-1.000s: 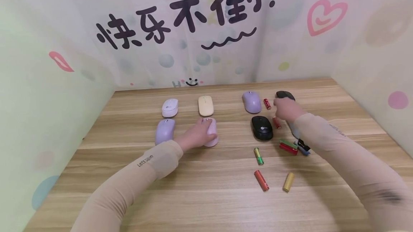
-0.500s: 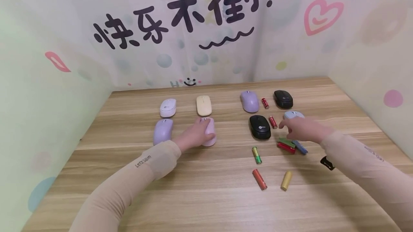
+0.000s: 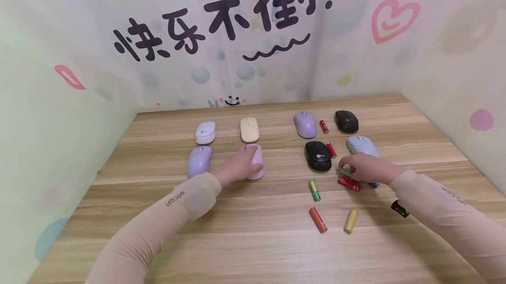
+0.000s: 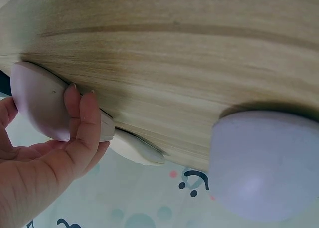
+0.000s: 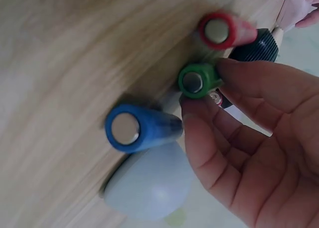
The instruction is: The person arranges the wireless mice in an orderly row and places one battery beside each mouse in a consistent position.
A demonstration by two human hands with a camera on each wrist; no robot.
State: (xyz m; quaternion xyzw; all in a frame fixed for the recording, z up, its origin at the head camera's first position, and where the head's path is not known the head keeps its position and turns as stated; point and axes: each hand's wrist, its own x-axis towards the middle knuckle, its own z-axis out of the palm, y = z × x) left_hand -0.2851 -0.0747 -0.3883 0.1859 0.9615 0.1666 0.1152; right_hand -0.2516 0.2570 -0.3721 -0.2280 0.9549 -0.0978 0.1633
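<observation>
My left hand holds a pale pink computer mouse on the wooden table, its fingers curled round the mouse's sides in the left wrist view. At the right, my right hand pinches a green battery between thumb and fingertips. Close beside that battery lie a red battery and a blue battery. A light blue mouse sits just behind the right hand, partly covered by it. Left of this hand are a black mouse and a small red battery.
Purple, white and cream mice surround the left hand. Further right stand another purple mouse and a black mouse. Green-yellow, orange-red and gold batteries lie nearer. A small black piece lies beside the right sleeve.
My right hand has come back from near the rear black mouse, down to the green battery. The small black piece has shifted right, away from the batteries. My left hand stays on the pink mouse.
</observation>
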